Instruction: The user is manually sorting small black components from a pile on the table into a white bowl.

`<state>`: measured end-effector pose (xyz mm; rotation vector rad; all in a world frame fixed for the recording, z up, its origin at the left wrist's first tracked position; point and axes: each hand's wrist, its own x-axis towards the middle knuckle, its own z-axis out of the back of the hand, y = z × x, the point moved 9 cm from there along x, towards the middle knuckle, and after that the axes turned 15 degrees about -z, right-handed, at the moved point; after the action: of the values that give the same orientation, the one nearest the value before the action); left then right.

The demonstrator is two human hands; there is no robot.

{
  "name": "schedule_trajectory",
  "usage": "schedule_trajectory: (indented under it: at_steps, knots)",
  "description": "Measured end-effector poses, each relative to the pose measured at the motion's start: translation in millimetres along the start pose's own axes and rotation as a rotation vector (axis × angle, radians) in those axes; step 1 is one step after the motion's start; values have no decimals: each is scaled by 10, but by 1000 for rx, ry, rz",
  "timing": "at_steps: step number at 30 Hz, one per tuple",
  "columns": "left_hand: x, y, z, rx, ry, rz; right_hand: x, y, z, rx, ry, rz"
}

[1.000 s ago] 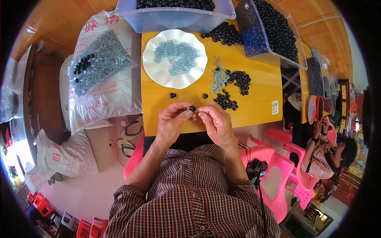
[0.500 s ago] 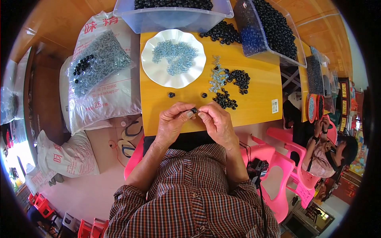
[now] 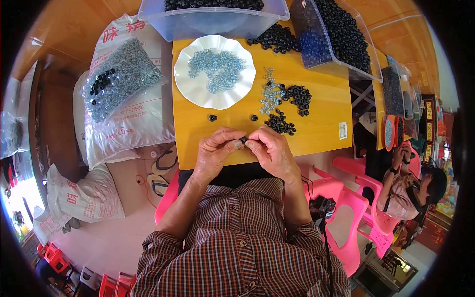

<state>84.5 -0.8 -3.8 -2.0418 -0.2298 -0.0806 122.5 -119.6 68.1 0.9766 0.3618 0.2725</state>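
At the near edge of the table my left hand (image 3: 217, 153) pinches a small black round part (image 3: 243, 140) between thumb and fingers. My right hand (image 3: 269, 151) is closed in a pinch, its fingertips touching the part's right side; whatever else they hold is hidden. Just beyond the hands lie two single black ring-shaped parts, a left one (image 3: 213, 118) and a right one (image 3: 254, 118). Right of these sit a pile of black parts (image 3: 280, 123) and a scatter of tiny pale-blue shiny pieces (image 3: 270, 97). A white scalloped plate (image 3: 184, 94) carries many more such pieces.
Two clear bins of black parts, one at the back (image 3: 213, 24) and one at the back right (image 3: 341, 69), stand on the yellow table (image 3: 316, 133). White sacks (image 3: 128, 133) with a bag of pieces (image 3: 131, 72) are at left. Another person (image 3: 401, 193) sits at right among pink chairs.
My right fingertips have closed in on the black part, which now shows less between the hands. The view has shifted slightly; the things on the table stay put.
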Motion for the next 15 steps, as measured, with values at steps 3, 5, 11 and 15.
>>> schedule_trajectory:
  at_steps: [3, 5, 11, 15]
  knots:
    - [-12, 25, 3, 9, 18, 27, 23, -77, -26, 55, 59, -103]
    - [-21, 41, 14, -30, 20, 34, 30, -143, -57, 90, 94, -179]
    - [-107, 192, -17, -491, -116, 195, 7, -303, -190, 399, 188, -371]
    - [-90, 169, -50, -651, -128, 230, -33, -339, -207, 479, 173, -370]
